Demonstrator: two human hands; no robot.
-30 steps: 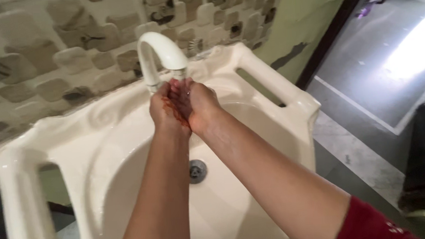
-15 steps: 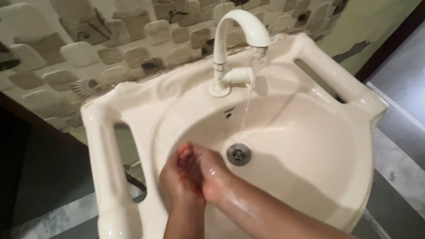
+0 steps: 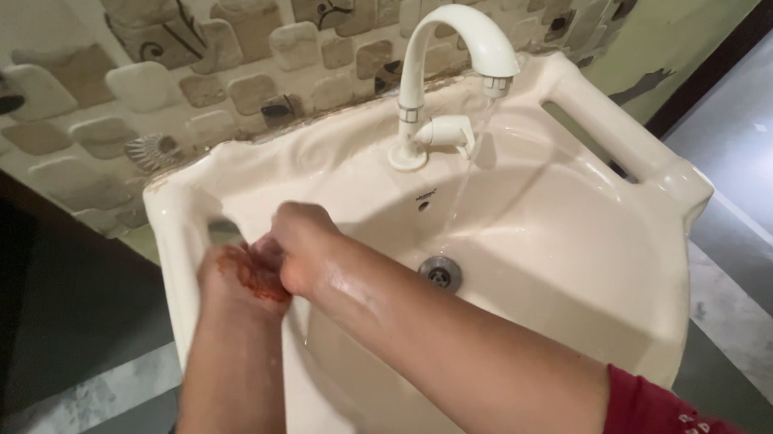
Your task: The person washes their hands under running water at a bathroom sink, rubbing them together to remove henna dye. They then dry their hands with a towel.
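My right hand (image 3: 303,242) was curled over my left hand (image 3: 240,284), rubbing its reddish-stained palm, neither one gripping any object. Both sat over the left rim of the cream sink (image 3: 584,232), well apart from the white tap (image 3: 449,70), whose thin stream fell toward the drain (image 3: 441,273).

A patterned tile wall (image 3: 172,69) is seen at the far side, a green painted wall (image 3: 705,10) at the far right, and a grey floor (image 3: 755,248) at the right.

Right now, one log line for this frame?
hands: left and right rubbing together | over: basin left side | tap: running
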